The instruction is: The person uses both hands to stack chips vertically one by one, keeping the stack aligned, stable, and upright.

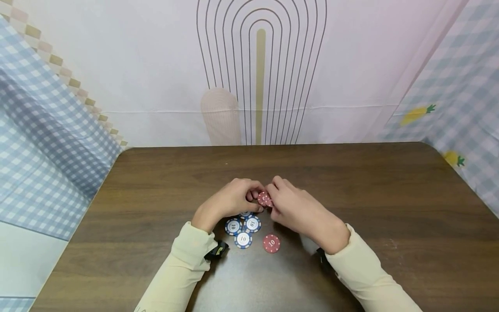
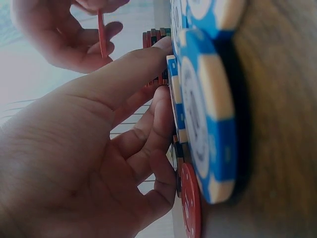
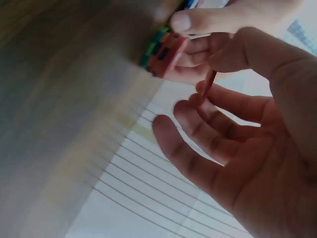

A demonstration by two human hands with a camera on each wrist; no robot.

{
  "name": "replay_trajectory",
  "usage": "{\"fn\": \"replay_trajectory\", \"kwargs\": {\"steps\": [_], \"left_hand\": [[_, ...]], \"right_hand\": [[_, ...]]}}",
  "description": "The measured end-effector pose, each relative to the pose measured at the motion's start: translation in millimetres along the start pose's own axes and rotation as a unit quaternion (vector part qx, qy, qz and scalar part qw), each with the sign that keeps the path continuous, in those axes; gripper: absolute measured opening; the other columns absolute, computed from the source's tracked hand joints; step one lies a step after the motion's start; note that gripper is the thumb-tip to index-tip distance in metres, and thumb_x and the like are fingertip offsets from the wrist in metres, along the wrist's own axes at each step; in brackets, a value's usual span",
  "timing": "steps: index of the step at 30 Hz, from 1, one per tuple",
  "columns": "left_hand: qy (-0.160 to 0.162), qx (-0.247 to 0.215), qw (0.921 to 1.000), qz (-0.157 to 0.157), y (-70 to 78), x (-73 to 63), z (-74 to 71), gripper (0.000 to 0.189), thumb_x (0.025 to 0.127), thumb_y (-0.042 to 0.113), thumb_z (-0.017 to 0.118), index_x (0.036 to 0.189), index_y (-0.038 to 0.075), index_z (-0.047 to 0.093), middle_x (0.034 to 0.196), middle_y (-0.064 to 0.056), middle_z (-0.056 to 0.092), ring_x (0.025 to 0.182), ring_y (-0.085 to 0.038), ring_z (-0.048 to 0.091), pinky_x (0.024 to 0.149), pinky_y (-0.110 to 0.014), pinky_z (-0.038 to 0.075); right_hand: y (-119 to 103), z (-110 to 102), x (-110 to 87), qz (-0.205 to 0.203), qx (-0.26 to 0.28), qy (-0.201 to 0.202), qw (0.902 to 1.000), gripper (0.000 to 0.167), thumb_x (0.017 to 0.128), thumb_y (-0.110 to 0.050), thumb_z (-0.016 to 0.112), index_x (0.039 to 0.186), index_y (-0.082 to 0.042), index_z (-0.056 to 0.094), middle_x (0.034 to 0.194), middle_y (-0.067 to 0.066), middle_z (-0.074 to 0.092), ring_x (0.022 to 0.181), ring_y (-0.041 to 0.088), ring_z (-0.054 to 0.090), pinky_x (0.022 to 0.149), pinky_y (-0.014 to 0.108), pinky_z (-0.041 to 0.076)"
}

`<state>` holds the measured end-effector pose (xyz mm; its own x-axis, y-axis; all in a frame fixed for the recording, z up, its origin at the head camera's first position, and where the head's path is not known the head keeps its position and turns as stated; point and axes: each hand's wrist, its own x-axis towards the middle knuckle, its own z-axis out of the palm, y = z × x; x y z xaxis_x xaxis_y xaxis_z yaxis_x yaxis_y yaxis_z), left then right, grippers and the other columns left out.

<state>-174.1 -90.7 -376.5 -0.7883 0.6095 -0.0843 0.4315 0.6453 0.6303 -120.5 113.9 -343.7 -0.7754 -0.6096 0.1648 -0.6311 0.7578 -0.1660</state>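
Fingers and thumb of my left hand curl around a short stack of poker chips, steadying it on the table. A red chip with white marks tops the stack; green and black edges show lower down. My right hand pinches a single red poker chip between thumb and fingers, just right of the stack. In the left wrist view that red chip is seen edge-on, apart from the stack. Several blue-and-white chips marked 10 lie by the left wrist, one partly hidden under the left hand.
A separate red chip marked 10 lies flat on the brown wooden table, right of the blue ones. Behind the table hangs a white cloth with arched lines, and checked cloths drape at both sides.
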Motion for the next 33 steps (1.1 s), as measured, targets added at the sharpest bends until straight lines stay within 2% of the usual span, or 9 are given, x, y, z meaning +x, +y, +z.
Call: {"fn": "replay_trajectory", "kwargs": {"steps": [7,15,22,28,33], "left_hand": [[0.000,-0.001,1.0000,-0.008,1.0,0.0,0.6,0.036,0.088,0.018,0.087,0.121,0.013,0.073,0.093,0.004,0.068,0.086,-0.011,0.062,0.080,-0.029,0.053],[-0.002,0.002,1.0000,-0.004,1.8,0.0,0.7,0.032,0.089,0.017,0.086,0.118,0.014,0.071,0.093,0.004,0.067,0.084,-0.012,0.061,0.079,-0.029,0.053],[0.001,-0.003,1.0000,0.001,1.5,-2.8,-0.4,0.031,0.089,0.015,0.086,0.116,0.013,0.072,0.092,0.003,0.067,0.084,-0.011,0.061,0.079,-0.029,0.053],[-0.001,-0.008,1.0000,-0.003,0.6,-2.4,-0.3,0.039,0.088,0.017,0.087,0.124,0.011,0.073,0.095,0.004,0.068,0.087,-0.010,0.061,0.081,-0.028,0.053],[-0.004,-0.011,0.9999,0.002,1.0,-0.7,-3.0,0.040,0.088,0.017,0.087,0.125,0.009,0.072,0.097,0.002,0.069,0.089,-0.011,0.062,0.083,-0.027,0.054]], "right_hand": [[9,8,5.2,0.004,-0.002,0.002,1.0000,0.021,0.089,-0.007,0.074,0.109,-0.004,0.070,0.097,0.008,0.058,0.083,0.022,0.058,0.059,0.034,0.056],[6,14,10.0,0.017,0.011,-0.009,0.9997,0.023,0.092,-0.014,0.077,0.111,-0.004,0.070,0.095,0.005,0.057,0.080,0.019,0.056,0.059,0.035,0.055],[5,18,8.9,0.015,0.007,0.001,0.9999,0.023,0.093,-0.015,0.079,0.112,-0.005,0.069,0.096,0.006,0.060,0.080,0.020,0.059,0.061,0.037,0.056],[7,18,9.6,0.038,0.009,-0.023,0.9990,0.020,0.098,-0.020,0.076,0.109,-0.004,0.070,0.095,0.007,0.062,0.078,0.021,0.060,0.062,0.040,0.057],[10,17,11.0,0.042,0.009,-0.032,0.9986,0.021,0.100,-0.022,0.075,0.110,-0.004,0.071,0.095,0.008,0.064,0.078,0.021,0.063,0.063,0.041,0.058]]}}
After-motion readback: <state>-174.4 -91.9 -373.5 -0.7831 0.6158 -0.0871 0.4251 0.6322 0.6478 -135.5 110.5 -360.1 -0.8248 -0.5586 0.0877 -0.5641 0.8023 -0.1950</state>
